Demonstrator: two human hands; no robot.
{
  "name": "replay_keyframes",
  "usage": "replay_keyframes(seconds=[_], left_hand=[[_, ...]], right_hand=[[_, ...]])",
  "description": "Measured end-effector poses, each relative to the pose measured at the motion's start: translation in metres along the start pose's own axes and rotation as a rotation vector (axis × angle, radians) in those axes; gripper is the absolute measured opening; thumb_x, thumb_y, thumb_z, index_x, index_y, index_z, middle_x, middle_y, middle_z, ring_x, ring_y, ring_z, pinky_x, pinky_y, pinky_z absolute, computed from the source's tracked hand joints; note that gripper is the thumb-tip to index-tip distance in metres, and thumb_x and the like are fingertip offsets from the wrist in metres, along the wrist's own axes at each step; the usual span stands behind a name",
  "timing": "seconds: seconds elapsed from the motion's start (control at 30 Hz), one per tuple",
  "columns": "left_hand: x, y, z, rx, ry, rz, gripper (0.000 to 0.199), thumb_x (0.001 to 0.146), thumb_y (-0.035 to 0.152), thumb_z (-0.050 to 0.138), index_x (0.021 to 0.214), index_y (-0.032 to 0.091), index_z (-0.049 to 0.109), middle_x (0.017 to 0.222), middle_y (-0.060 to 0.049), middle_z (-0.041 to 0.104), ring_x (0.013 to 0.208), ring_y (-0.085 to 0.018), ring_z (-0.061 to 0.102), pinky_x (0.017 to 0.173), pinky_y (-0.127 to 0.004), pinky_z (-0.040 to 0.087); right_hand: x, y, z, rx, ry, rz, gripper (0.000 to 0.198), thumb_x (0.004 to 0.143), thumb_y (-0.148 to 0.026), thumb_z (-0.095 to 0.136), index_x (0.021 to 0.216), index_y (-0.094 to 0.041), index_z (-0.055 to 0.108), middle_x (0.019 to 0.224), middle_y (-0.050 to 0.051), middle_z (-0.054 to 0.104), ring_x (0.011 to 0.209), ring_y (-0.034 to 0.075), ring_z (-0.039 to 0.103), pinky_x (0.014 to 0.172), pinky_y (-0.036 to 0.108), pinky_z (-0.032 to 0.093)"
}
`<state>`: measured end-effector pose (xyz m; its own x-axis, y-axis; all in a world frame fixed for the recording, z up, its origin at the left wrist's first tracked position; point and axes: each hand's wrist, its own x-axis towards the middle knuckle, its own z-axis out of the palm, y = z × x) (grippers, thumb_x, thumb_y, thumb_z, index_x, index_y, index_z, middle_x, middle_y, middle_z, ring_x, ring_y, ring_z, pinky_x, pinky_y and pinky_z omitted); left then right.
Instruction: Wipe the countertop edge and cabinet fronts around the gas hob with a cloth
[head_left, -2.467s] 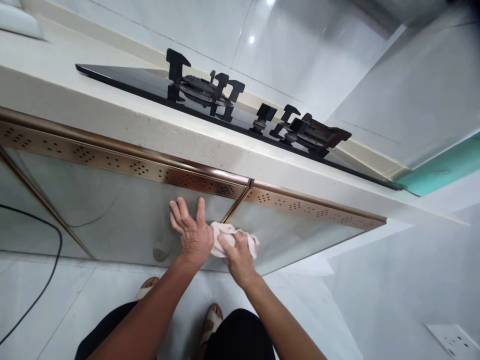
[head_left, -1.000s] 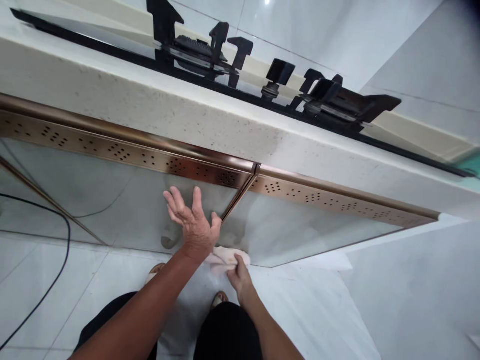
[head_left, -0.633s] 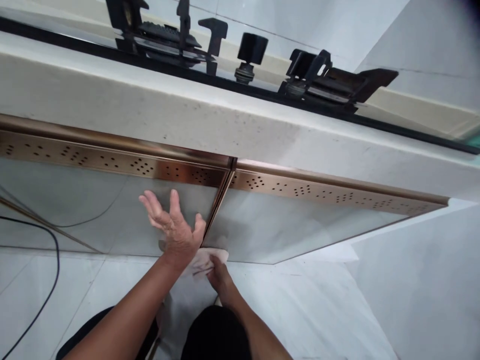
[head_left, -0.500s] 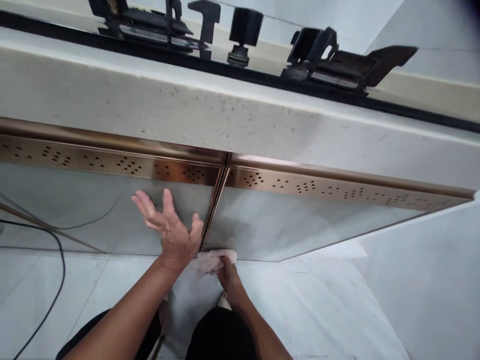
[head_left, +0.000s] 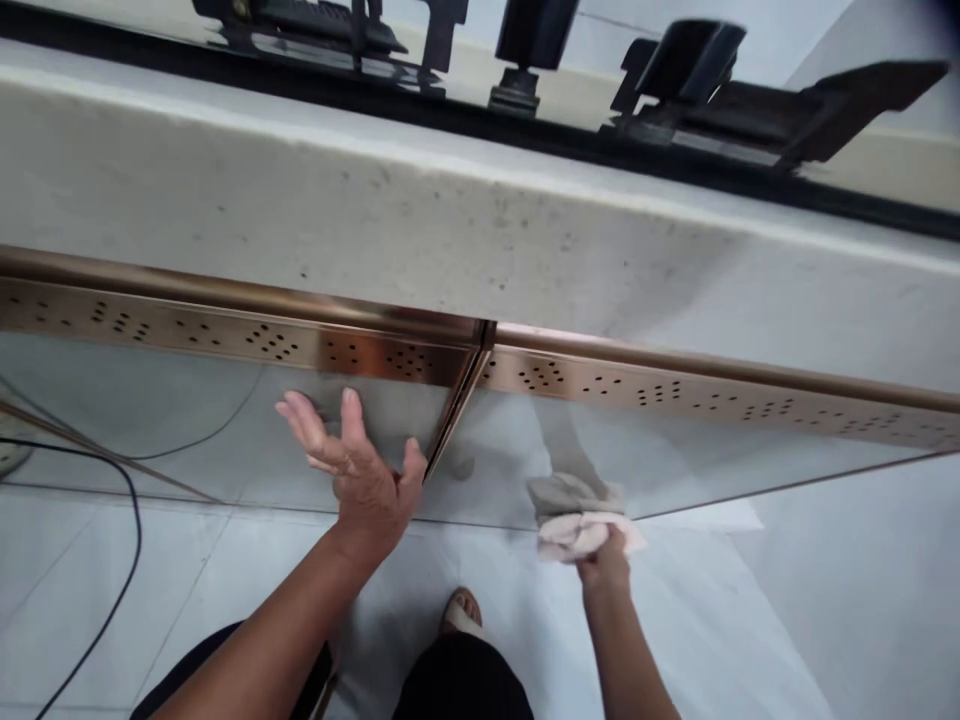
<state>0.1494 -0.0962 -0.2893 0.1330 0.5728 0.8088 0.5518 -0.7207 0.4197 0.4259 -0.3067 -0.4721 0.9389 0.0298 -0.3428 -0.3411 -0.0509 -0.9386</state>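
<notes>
My left hand has its fingers spread close to the left cabinet door, beside the gap between the two doors; whether it touches the surface I cannot tell. Low at the right, my right hand grips a crumpled pale cloth near the bottom of the glossy right cabinet door. The cloth and forearm are mirrored in that door. Both doors carry a copper-coloured perforated strip along the top.
Above the doors runs a stone counter edge, with a stove's dark pan supports on it. A black cable curves over the tiled floor at left. My sandalled foot stands below.
My right hand has carried the cloth rightward from the door gap along the lower right door. My left hand stays spread at the left door. The view has shifted slightly.
</notes>
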Motion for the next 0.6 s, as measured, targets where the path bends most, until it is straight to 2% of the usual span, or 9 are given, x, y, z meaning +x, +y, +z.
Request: replay_keyframes(seconds=[0.1, 0.2, 0.27, 0.37, 0.4, 0.47, 0.53, 0.6], left_hand=[[0.0, 0.005, 0.001, -0.03, 0.016, -0.049, 0.098, 0.078, 0.022, 0.065, 0.158, 0.019, 0.009, 0.165, -0.019, -0.017, 0.151, -0.047, -0.014, 0.117, -0.073, 0.007], [-0.002, 0.007, 0.001, -0.048, 0.025, -0.08, 0.098, 0.077, 0.019, 0.066, 0.159, 0.02, 0.011, 0.166, -0.019, -0.014, 0.151, -0.048, -0.011, 0.116, -0.074, 0.01], [-0.003, 0.007, 0.001, -0.034, 0.017, -0.104, 0.099, 0.076, 0.017, 0.067, 0.159, 0.021, 0.012, 0.165, -0.02, -0.012, 0.151, -0.049, -0.008, 0.114, -0.075, 0.012], [-0.004, 0.006, 0.001, -0.019, 0.031, -0.111, 0.1, 0.074, 0.015, 0.068, 0.158, 0.021, 0.015, 0.165, -0.021, -0.011, 0.151, -0.05, -0.006, 0.113, -0.076, 0.015], [-0.004, 0.006, 0.001, -0.016, 0.035, -0.109, 0.1, 0.073, 0.015, 0.068, 0.158, 0.021, 0.015, 0.166, -0.021, -0.011, 0.151, -0.05, -0.006, 0.113, -0.075, 0.016], [-0.005, 0.007, 0.002, -0.013, 0.022, -0.12, 0.101, 0.073, 0.015, 0.068, 0.158, 0.021, 0.014, 0.166, -0.022, -0.012, 0.151, -0.05, -0.006, 0.113, -0.075, 0.017], [-0.005, 0.008, 0.002, -0.011, 0.009, -0.143, 0.102, 0.074, 0.015, 0.068, 0.159, 0.021, 0.013, 0.166, -0.021, -0.012, 0.151, -0.05, -0.006, 0.113, -0.075, 0.017], [-0.005, 0.008, 0.002, -0.006, 0.013, -0.155, 0.102, 0.073, 0.015, 0.068, 0.159, 0.022, 0.013, 0.166, -0.02, -0.012, 0.151, -0.049, -0.006, 0.114, -0.074, 0.016]], right_hand=[[-0.005, -0.063, -0.011, 0.061, 0.171, -0.141, 0.061, 0.075, -0.053, 0.054, 0.126, -0.022, 0.039, 0.123, 0.012, 0.057, 0.104, 0.023, 0.063, 0.075, 0.037, 0.059], [-0.036, -0.109, 0.004, 0.058, 0.266, -0.373, 0.066, 0.075, -0.047, 0.061, 0.133, -0.024, 0.037, 0.129, 0.008, 0.056, 0.112, 0.021, 0.06, 0.092, 0.036, 0.055], [-0.065, -0.12, 0.023, -0.014, 0.31, -0.549, 0.064, 0.076, -0.045, 0.064, 0.132, -0.023, 0.042, 0.124, 0.008, 0.057, 0.111, 0.023, 0.059, 0.099, 0.04, 0.051], [-0.105, -0.097, 0.054, -0.181, 0.302, -0.764, 0.069, 0.076, -0.047, 0.066, 0.135, -0.02, 0.041, 0.125, 0.013, 0.052, 0.113, 0.028, 0.055, 0.102, 0.048, 0.046], [-0.114, -0.082, 0.064, -0.254, 0.246, -0.845, 0.07, 0.077, -0.047, 0.066, 0.136, -0.019, 0.04, 0.126, 0.015, 0.049, 0.115, 0.03, 0.052, 0.102, 0.05, 0.044], [-0.126, -0.045, 0.079, -0.412, 0.03, -1.012, 0.063, 0.081, -0.044, 0.062, 0.134, -0.017, 0.043, 0.123, 0.017, 0.045, 0.118, 0.033, 0.046, 0.102, 0.056, 0.04], [-0.133, -0.011, 0.09, -0.535, -0.246, -1.116, 0.049, 0.081, -0.037, 0.061, 0.126, -0.019, 0.052, 0.116, 0.014, 0.048, 0.113, 0.033, 0.047, 0.099, 0.056, 0.041], [-0.14, 0.015, 0.095, -0.616, -0.565, -1.146, 0.041, 0.075, -0.027, 0.065, 0.115, -0.023, 0.062, 0.107, 0.009, 0.055, 0.103, 0.028, 0.053, 0.092, 0.048, 0.046]])
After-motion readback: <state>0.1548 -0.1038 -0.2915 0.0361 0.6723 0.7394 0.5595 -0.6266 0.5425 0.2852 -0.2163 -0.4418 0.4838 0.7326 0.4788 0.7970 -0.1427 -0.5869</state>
